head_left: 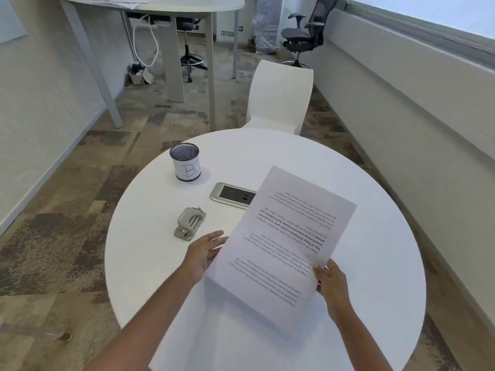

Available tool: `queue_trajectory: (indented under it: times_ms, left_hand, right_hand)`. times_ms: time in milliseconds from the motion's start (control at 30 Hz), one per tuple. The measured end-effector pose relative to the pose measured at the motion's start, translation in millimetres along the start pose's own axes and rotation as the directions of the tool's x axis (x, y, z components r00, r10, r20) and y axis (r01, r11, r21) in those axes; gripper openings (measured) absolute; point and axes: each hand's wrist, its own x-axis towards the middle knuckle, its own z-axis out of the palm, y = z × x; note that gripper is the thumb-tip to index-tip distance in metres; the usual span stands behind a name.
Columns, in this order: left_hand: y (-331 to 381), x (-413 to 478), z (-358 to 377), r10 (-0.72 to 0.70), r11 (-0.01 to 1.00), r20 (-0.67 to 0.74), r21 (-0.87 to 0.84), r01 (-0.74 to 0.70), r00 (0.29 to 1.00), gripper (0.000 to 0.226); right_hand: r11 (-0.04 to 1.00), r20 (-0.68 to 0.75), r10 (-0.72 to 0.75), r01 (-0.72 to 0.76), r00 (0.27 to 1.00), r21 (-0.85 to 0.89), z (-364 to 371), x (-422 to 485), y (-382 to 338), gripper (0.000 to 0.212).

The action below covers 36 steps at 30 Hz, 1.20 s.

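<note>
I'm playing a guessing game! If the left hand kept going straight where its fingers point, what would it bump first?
The left hand touches the paper sheet; past its edge, probably the socket panel set in the table, though depth is unclear.

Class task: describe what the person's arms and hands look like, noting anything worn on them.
The left hand and right hand are bare, without gloves. The left forearm and right forearm are bare too: no sleeves, watch or bracelet show. Rings, if any, are too small to tell.
</note>
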Motion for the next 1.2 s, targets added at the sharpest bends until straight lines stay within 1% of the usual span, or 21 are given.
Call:
queue_trajectory:
  times_ms: [100, 167, 200, 267, 367, 433, 500, 567, 700, 833, 900, 967, 1033, 1133, 1200]
  left_hand:
    - [8.3, -0.5, 4.1, 0.023, 0.971, 0.091, 0.237, -0.044, 0.996, 0.025]
    - [10.9, -0.8, 13.2, 0.095, 0.930, 0.105, 0.345, -0.126, 0.990, 0.026]
    - [12.3, -0.6, 17.9, 0.147, 0.912, 0.107, 0.370, -0.176, 0.983, 0.026]
    - [17.2, -0.3, 25.8, 0.262, 0.882, 0.113, 0.374, -0.285, 0.958, 0.027]
    - [28.4, -0.8, 33.5, 0.422, 0.826, 0.138, 0.349, -0.443, 0.896, 0.024]
    - [36.3, -2.3, 37.2, 0.488, 0.794, 0.168, 0.322, -0.515, 0.857, 0.025]
    - [40.5, -2.2, 38.3, 0.523, 0.773, 0.187, 0.307, -0.555, 0.832, 0.027]
    - [40.3, -1.0, 36.2, 0.537, 0.758, 0.195, 0.315, -0.571, 0.821, 0.028]
    - [30.5, 4.2, 27.5, 0.540, 0.750, 0.180, 0.340, -0.567, 0.822, 0.027]
    - [28.2, 1.6, 26.1, 0.556, 0.728, 0.175, 0.370, -0.577, 0.813, 0.031]
    - [27.6, 0.3, 25.4, 0.555, 0.722, 0.186, 0.378, -0.580, 0.811, 0.031]
    - [26.5, -0.2, 23.9, 0.541, 0.729, 0.210, 0.365, -0.579, 0.814, 0.028]
    - [25.0, -1.0, 23.2, 0.529, 0.733, 0.237, 0.356, -0.580, 0.815, 0.029]
    - [25.0, -0.6, 26.0, 0.530, 0.749, 0.211, 0.339, -0.570, 0.821, 0.029]
    - [26.9, -0.2, 29.4, 0.527, 0.759, 0.183, 0.337, -0.556, 0.830, 0.027]
  right_hand:
    - [0.995, 0.072, -0.059, 0.064, 0.996, -0.072, -4.8, 0.7, -2.1, 0.020]
    - [0.988, 0.095, -0.106, 0.115, 0.990, -0.099, -2.1, -0.3, -6.7, 0.021]
    - [0.984, 0.094, -0.135, 0.144, 0.986, -0.101, 0.2, -1.0, -9.9, 0.020]
    - [0.971, 0.076, -0.207, 0.215, 0.975, -0.103, 4.9, -2.9, -18.3, 0.020]
    - [0.940, 0.038, -0.326, 0.328, 0.945, -0.097, 10.9, -4.8, -32.6, 0.025]
    - [0.926, 0.002, -0.374, 0.373, 0.927, -0.057, 14.1, -4.4, -40.6, 0.026]
    - [0.917, -0.028, -0.398, 0.398, 0.917, -0.029, 16.1, -2.2, -45.1, 0.024]
    - [0.915, -0.024, -0.403, 0.403, 0.915, -0.019, 17.7, -0.6, -45.7, 0.022]
    - [0.916, -0.009, -0.400, 0.400, 0.916, -0.037, 19.9, -2.1, -40.2, 0.030]
    - [0.890, -0.046, -0.455, 0.453, 0.889, -0.053, 19.9, -3.9, -38.8, 0.033]
    - [0.888, -0.057, -0.460, 0.458, 0.886, -0.047, 19.3, -3.7, -38.9, 0.031]
    - [0.894, -0.041, -0.447, 0.445, 0.894, -0.051, 18.6, -2.1, -37.3, 0.027]
    - [0.902, -0.024, -0.428, 0.426, 0.903, -0.069, 17.3, -0.1, -33.9, 0.022]
    - [0.904, -0.048, -0.424, 0.419, 0.905, -0.080, 15.8, 2.0, -28.3, 0.019]
    - [0.907, -0.077, -0.421, 0.418, 0.904, -0.055, 15.7, 3.1, -26.4, 0.019]
